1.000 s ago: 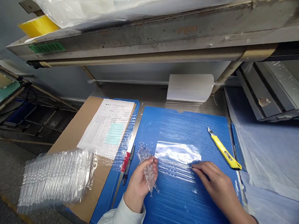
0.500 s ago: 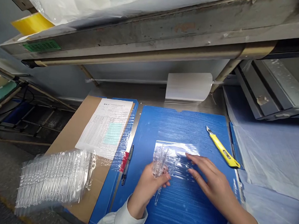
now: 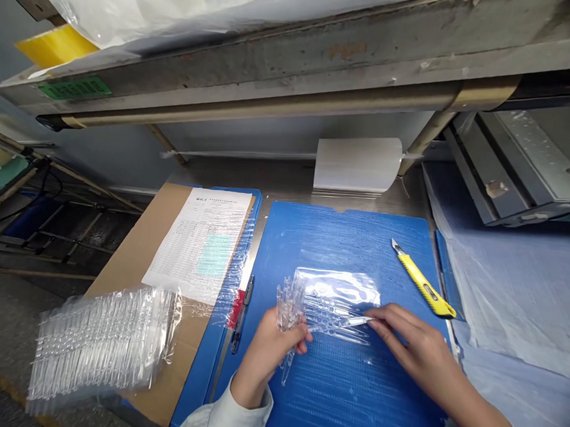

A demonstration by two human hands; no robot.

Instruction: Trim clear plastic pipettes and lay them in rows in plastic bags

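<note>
Clear bag (image 3: pixel 338 284) lies mid-way on blue mat (image 3: pixel 351 398); loose sticks (image 3: pixel 329 329) along its near half, inside or on top cannot tell. Left hand (image 3: pixel 272 338), 8 o'clock: grip curled round stick bundle (image 3: pixel 287 297). Right hand (image 3: pixel 417 344), 3 o'clock, angled from 5: fingertips pinch single stick (image 3: pixel 357 321). Mat extends to 12 and 6. Cutter (image 3: pixel 423 278) at 2, near mat's edge; pen (image 3: pixel 242 317) at 9.

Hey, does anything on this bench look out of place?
Yes: the yellow cutter lies on the blue board, blade exposed near the right hand, and the bagged clear sticks overhang the cardboard, so they could slip.
</note>
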